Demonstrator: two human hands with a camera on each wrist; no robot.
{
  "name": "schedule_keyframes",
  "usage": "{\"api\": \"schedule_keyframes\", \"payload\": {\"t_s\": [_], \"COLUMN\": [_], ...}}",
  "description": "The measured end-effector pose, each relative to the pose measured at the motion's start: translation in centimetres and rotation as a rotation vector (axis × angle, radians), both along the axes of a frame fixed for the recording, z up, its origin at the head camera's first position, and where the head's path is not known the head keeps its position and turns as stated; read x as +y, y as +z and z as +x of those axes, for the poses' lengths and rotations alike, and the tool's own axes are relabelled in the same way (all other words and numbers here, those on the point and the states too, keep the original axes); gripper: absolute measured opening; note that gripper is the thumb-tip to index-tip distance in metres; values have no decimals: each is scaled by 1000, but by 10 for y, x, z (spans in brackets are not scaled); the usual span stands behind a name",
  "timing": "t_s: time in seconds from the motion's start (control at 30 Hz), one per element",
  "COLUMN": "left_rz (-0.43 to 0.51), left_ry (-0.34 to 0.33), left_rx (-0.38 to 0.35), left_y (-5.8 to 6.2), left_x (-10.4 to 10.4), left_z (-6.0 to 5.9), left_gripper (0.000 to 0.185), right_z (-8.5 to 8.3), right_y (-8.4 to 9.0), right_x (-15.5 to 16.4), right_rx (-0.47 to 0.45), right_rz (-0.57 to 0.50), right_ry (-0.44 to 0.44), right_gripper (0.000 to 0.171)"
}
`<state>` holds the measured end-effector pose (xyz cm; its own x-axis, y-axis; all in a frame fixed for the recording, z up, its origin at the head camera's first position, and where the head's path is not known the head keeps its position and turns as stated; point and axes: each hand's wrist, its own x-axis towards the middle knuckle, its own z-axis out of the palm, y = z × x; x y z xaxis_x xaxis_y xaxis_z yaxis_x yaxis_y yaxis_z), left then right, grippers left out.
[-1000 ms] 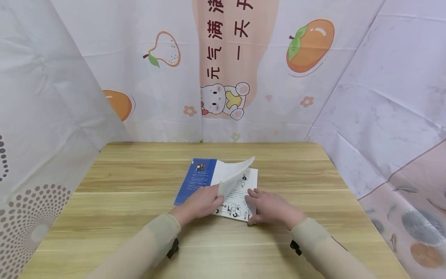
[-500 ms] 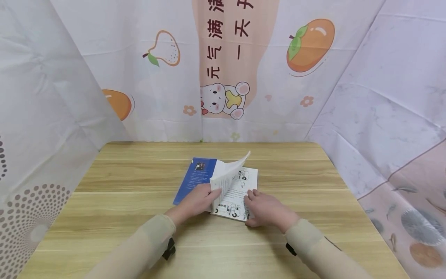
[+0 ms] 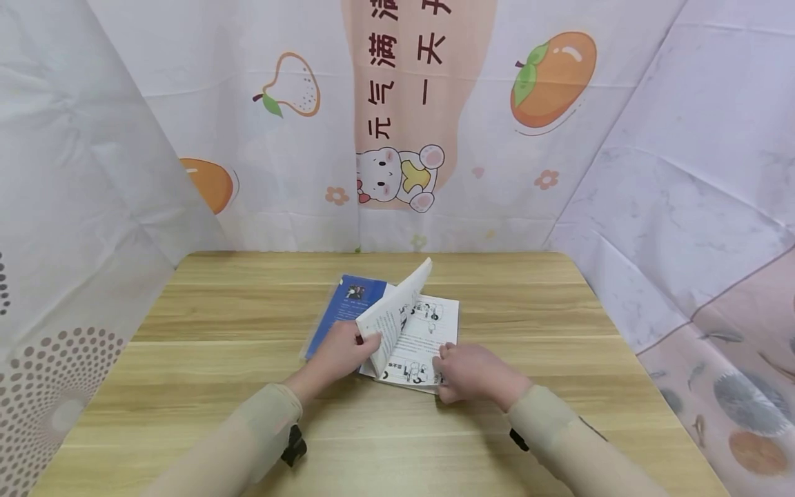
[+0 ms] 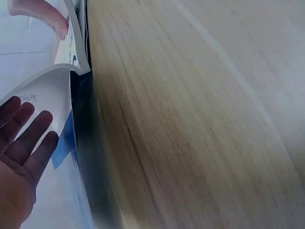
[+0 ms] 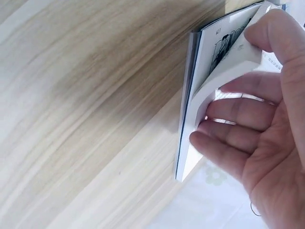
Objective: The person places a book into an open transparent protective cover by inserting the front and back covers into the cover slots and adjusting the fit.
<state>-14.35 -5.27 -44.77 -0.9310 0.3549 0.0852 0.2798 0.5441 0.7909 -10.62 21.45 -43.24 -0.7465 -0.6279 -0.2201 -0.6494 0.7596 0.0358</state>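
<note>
A paperback book [image 3: 422,331] lies spread on the table, its blue cover flap [image 3: 354,297] out to the left and printed text and cartoon drawings on the right-hand page. My left hand [image 3: 338,351] holds a raised sheaf of pages [image 3: 390,317] at its lower left, thumb in front and fingers behind. In the left wrist view those fingers [image 4: 42,131] are nearly straight against the paper. At the book's lower right edge, my right hand [image 3: 473,373] pinches pages; the right wrist view shows its thumb [image 5: 274,33] on a bent page and curled fingers [image 5: 233,136] under it.
The wood-grain table [image 3: 217,345] extends around the book on every side. A white printed cloth [image 3: 298,159] hangs behind the far edge, and more cloth hangs at the left and right. Black straps [image 3: 294,445] show under the wrists.
My left hand has moved left, and the raised pages have swung left with it, baring more of the right-hand page. The right hand stays at the book's right edge.
</note>
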Motion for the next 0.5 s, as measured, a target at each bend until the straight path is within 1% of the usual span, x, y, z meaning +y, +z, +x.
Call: {"api": "schedule_keyframes", "payload": {"t_s": [0.13, 0.27, 0.37, 0.5], "left_rz": [11, 37, 43, 51], "left_ry": [31, 78, 111, 143], "left_rx": [-21, -88, -120, -135], "left_y": [-3, -5, -7, -10], "left_x": [-5, -10, -13, -13], "left_z": [1, 1, 1, 1], "left_gripper": [25, 26, 27, 33], "right_z": [0, 1, 1, 2], "right_y": [-3, -4, -3, 2], "right_x": [5, 8, 9, 10], "right_rx": [53, 111, 107, 79], "right_rz": [-50, -108, -142, -165], "right_ry": [91, 170, 178, 169], "right_gripper": [23, 26, 26, 28]}}
